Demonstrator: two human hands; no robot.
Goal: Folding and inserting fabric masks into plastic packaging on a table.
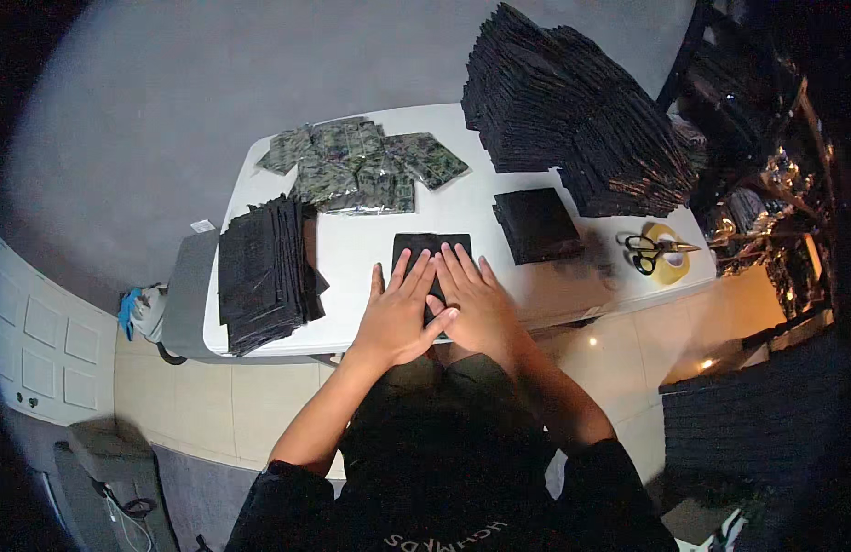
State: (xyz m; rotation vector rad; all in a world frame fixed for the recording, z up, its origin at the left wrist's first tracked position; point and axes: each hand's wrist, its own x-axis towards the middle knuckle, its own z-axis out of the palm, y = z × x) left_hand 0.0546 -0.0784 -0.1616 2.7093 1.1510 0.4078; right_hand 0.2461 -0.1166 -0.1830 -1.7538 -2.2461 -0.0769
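A folded black fabric piece [425, 243] lies flat at the front edge of the white table [360, 269]. My left hand [403, 314] rests palm down on it, fingers stretched forward and apart. Beside it, my right hand [477, 303] presses down on the same piece, its fingers spread too. The two thumbs cross or nearly touch. Most of the fabric is hidden under both hands; its far edge shows beyond the fingertips. To the left stands a pile of folded black fabric [263, 276]. A smaller black stack [538, 226] is at the right.
Camouflage-print garments in clear plastic [360, 165] lie at the back left. Tall stacks of black fabric [570, 110] lean at the back right. Scissors [646, 254] rest on a roll of yellowish tape [670, 272] near the right end. A grey seat [191, 297] adjoins the table's left side.
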